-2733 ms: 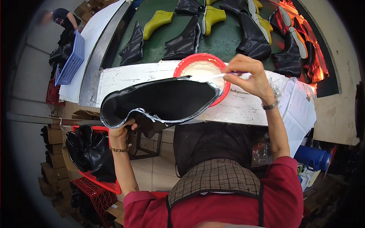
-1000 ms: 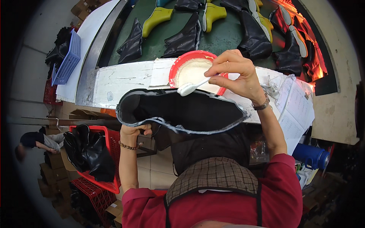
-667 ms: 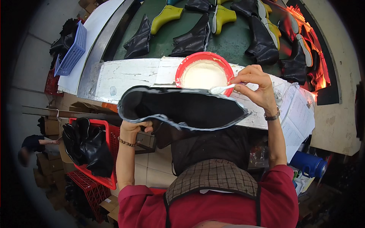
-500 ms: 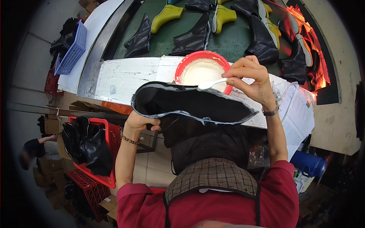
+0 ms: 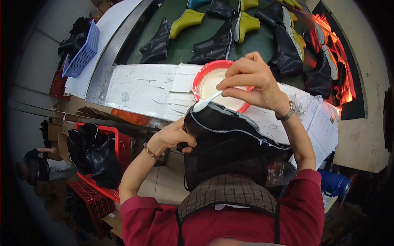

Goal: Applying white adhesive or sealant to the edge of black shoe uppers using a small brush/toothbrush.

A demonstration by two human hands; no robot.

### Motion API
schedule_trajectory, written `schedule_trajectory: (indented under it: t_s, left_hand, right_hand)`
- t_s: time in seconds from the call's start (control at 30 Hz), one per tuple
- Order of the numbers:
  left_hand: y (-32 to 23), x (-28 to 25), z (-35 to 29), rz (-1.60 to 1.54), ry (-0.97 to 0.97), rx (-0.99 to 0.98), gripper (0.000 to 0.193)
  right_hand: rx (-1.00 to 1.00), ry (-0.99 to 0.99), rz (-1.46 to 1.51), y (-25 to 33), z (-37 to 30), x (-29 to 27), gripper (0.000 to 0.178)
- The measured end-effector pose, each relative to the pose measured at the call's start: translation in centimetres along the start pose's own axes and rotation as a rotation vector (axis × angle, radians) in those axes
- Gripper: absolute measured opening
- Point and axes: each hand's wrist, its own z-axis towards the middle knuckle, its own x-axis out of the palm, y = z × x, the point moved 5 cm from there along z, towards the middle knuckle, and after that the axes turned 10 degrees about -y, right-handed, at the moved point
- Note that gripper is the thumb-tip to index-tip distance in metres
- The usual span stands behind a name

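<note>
My left hand (image 5: pixel 174 136) is closed on the near left part of a black boot upper (image 5: pixel 234 141), its fingers partly hidden by the leather. A pale, whitish coating runs along the open bottom edge of the upper. Between thumb and fingertips, my right hand (image 5: pixel 255 84) pinches a small white toothbrush-like brush (image 5: pixel 209 101). The brush head rests at the upper's left end, on or right by its edge. Just behind stands a red bowl (image 5: pixel 200 78) of creamy white paste, partly covered by my right hand.
Black boots (image 5: pixel 213 43) and yellow-green shoe lasts (image 5: pixel 185 23) lie on a green belt ahead. An orange glow (image 5: pixel 344 74) lights the belt's right end. At left are a red basket of black uppers (image 5: pixel 98 156) and a blue basket (image 5: pixel 84 53). A blue jug (image 5: pixel 334 183) stands right. Another person (image 5: pixel 37 166) is far left.
The upper has tilted, hiding most of its inside, and shifted right with my left hand. My right hand has brought the brush left along the edge to the upper's left end.
</note>
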Motion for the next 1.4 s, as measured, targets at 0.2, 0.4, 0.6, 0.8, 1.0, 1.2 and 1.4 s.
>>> schedule_trajectory:
  t_s: [0.2,0.4,0.6,0.8,1.0,1.2,1.4]
  left_hand:
    - [-2.0,-1.4,-2.3,0.016,-0.089,0.088,0.047]
    - [-9.3,-6.7,-3.1,-0.254,-0.412,0.402,0.049]
    - [-26.6,-16.7,5.8,0.509,-0.71,0.902,0.05]
    - [-39.0,-24.5,21.4,1.428,-1.072,1.198,0.075]
    - [-41.5,-31.4,33.3,1.608,-1.101,1.103,0.078]
    - [-41.0,-34.5,36.5,1.622,-1.018,0.92,0.08]
    - [-41.9,-32.3,37.6,1.631,-1.04,0.814,0.097]
  right_hand:
    - [0.026,-0.023,-0.021,-2.4,-2.2,-1.4,0.02]
    - [0.764,-0.426,0.034,-10.9,-12.5,-4.0,0.008]
    - [0.694,-0.196,-0.388,-9.7,-19.4,1.0,0.038]
    - [0.675,-0.234,-0.346,-9.8,-18.1,1.0,0.053]
    - [0.75,-0.125,-0.38,-10.3,-18.0,1.2,0.055]
    - [0.807,-0.111,-0.418,-10.6,-18.4,1.5,0.052]
    - [0.819,-0.087,-0.429,-10.4,-18.3,1.6,0.045]
